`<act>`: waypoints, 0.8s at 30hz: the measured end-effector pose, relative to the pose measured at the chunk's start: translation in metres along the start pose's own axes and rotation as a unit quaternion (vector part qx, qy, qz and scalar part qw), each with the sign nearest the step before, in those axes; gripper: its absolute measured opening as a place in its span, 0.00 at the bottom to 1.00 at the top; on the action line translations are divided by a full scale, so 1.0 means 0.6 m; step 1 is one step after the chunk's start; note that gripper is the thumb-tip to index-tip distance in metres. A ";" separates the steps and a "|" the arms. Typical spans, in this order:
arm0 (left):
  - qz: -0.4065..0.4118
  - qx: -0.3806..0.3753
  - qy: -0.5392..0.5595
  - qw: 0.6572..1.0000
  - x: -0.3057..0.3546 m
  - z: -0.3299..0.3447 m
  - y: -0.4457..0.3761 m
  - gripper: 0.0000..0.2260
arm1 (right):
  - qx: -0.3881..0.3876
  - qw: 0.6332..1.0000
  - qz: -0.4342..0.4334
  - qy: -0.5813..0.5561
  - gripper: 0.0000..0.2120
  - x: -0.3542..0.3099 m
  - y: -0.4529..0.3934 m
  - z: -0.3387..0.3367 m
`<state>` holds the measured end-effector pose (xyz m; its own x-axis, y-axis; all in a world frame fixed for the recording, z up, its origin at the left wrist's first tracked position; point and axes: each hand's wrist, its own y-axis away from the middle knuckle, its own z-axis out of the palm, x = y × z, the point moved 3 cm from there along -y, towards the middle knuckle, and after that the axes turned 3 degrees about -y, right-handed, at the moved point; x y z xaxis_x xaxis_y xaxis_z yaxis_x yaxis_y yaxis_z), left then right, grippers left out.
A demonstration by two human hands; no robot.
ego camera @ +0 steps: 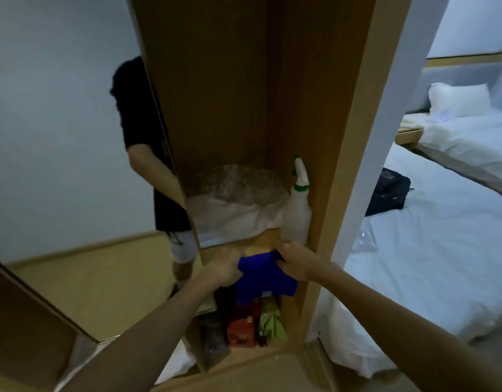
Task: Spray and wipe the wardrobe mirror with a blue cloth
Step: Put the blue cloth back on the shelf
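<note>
Both forearms reach into the open wardrobe.
Left hand [225, 267] and right hand [296, 263] each pinch the blue cloth [264, 275]; spray bottle [297, 210] stands at 12 o'clock.

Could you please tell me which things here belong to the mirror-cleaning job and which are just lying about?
For the job: blue cloth held by both hands (left hand, right hand); white plastic spray bottle on the shelf; wardrobe mirror.

Lying about: white bag; red packet; green packet; black bag on the bed.

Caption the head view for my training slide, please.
Both hands, left hand and right hand, hold a blue cloth below the spray bottle.
</note>
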<state>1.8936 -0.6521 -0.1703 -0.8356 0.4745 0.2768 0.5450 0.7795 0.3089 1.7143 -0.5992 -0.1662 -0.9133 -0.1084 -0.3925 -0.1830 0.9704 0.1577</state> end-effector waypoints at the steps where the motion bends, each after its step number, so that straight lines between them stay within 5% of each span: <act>1: -0.016 0.007 0.022 1.000 -0.003 0.003 -0.008 0.09 | 0.003 1.000 -0.005 0.003 0.08 0.007 -0.008 -0.002; 5: -0.117 0.084 0.190 0.971 -0.024 0.013 -0.037 0.09 | 0.065 0.997 -0.028 0.031 0.10 0.016 -0.051 -0.004; 10: -0.248 0.202 0.352 0.880 -0.054 0.011 -0.080 0.05 | 0.088 0.995 -0.013 0.048 0.14 -0.001 -0.121 -0.007; 15: -0.286 0.248 0.458 0.804 -0.085 0.021 -0.142 0.06 | 0.080 0.992 0.016 0.098 0.18 0.004 -0.189 -0.008; 17: -0.279 0.251 0.465 0.802 -0.088 0.022 -0.160 0.07 | 0.101 0.986 0.019 0.133 0.18 0.009 -0.210 0.000; 20: -0.254 0.261 0.406 0.838 -0.085 0.024 -0.172 0.15 | 0.128 0.976 0.024 0.174 0.24 0.021 -0.228 0.021; 24: -0.226 0.283 0.309 0.879 -0.091 0.045 -0.182 0.18 | 0.186 0.966 0.005 0.178 0.20 0.033 -0.234 0.044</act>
<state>1.8781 -0.7520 -0.2439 -0.6648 -0.1120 0.7386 -0.1004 0.9931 0.0603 1.7315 -0.7316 -0.2203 -0.9939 -0.1009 -0.0453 -0.0898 0.9752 -0.2022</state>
